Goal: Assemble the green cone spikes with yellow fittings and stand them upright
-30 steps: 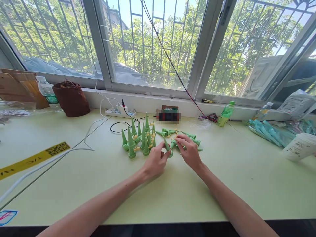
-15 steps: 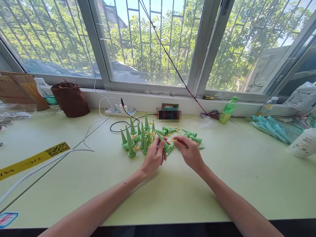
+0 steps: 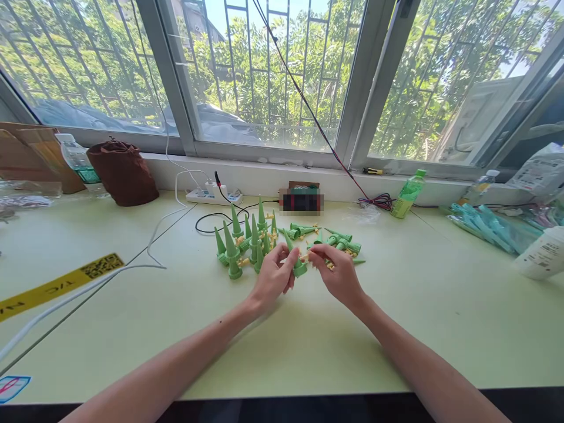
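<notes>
My left hand [image 3: 272, 276] is closed around a green plastic watering spike [image 3: 300, 268], its pointed end leaning up and away and its wide collar low. At the side of that spike, my right hand [image 3: 340, 274] pinches a small yellow valve [image 3: 305, 257]. The valve touches the spike's side or sits very close to it; the fingertips partly hide the spot. Left of my hands stand several upright green spikes [image 3: 232, 258] with yellow valves on their sides. Behind my right hand, more green spikes [image 3: 338, 239] lie loose on their sides among small yellow pieces.
A power strip [image 3: 214, 195] and black cable lie by the windowsill, near a blurred box [image 3: 302, 200]. A brown pouch [image 3: 123, 173] stands at the left. Toward the right are a green-labelled bottle [image 3: 408, 195], teal plastic packets [image 3: 482, 228] and a white tub [image 3: 544, 254].
The spike in my left hand has turned more upright. My right hand has brought the yellow valve left against or close to the spike's side.
</notes>
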The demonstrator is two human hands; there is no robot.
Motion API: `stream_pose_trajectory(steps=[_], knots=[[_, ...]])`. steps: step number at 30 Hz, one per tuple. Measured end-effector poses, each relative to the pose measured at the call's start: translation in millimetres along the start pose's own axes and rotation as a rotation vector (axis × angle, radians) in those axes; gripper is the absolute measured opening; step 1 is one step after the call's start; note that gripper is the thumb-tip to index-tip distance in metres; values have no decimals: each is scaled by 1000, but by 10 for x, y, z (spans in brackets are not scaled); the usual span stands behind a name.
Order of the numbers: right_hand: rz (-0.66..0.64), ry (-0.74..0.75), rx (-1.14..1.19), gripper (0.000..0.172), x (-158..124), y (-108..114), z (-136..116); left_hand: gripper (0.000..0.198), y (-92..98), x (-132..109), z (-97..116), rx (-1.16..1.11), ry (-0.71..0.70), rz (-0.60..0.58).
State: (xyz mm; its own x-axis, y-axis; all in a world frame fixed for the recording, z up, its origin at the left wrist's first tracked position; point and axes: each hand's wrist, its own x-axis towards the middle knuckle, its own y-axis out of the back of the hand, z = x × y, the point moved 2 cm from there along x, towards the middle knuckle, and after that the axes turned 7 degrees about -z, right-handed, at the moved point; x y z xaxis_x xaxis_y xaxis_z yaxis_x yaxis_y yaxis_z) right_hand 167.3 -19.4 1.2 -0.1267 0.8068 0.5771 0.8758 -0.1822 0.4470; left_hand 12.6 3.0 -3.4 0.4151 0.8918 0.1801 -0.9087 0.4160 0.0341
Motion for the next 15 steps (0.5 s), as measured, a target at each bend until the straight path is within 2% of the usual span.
stream_pose_trajectory(steps=[9, 15], knots=[[-22, 9, -33, 17, -22, -7, -50, 38, -22, -14, -37, -54, 3, -2], [-2, 10, -48, 16, -12, 2, -44, 34, -21, -5, -52, 1, 3, -13]])
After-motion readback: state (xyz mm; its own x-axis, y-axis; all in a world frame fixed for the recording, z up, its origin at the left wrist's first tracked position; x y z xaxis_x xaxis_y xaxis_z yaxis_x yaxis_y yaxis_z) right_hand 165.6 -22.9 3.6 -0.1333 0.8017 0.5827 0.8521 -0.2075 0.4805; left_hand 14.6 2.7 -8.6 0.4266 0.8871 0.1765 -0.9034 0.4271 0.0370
